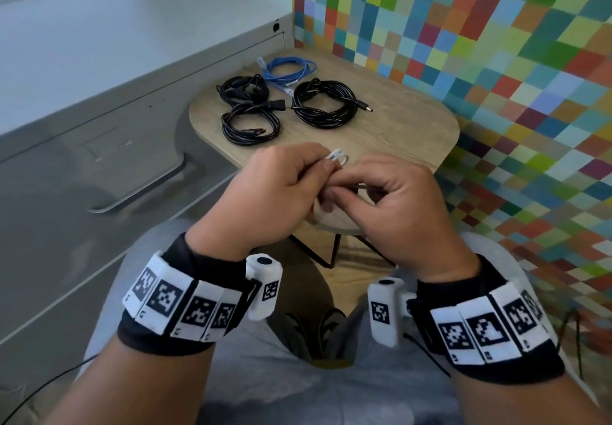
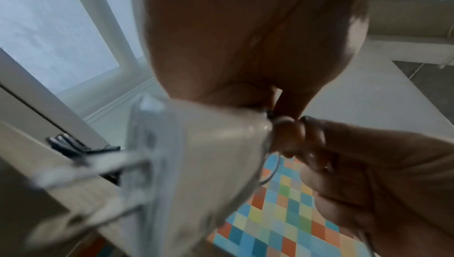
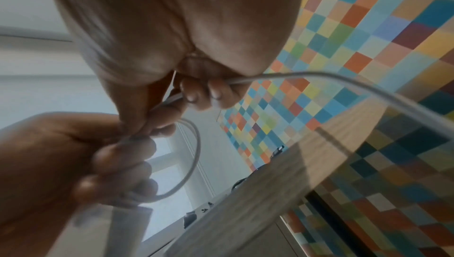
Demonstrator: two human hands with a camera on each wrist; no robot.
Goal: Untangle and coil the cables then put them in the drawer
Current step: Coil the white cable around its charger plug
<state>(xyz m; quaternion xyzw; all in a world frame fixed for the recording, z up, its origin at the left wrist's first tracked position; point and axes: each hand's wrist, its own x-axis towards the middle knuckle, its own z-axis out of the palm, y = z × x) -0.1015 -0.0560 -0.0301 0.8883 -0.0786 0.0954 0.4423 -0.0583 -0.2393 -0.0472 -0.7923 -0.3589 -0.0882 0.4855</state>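
Observation:
Both hands meet above the near edge of the small wooden table. My left hand grips a white cable gathered into small loops, with a white plug block hanging under the palm. My right hand pinches a strand of the same white cable, which arcs away to the right. A loop hangs between the two hands. Further back on the table lie three coiled black cables and a coiled blue cable.
A grey drawer cabinet runs along the left, with a curved metal handle on the drawer front. A wall of coloured squares bounds the back and right. My knees in grey trousers sit below the table's black wire legs.

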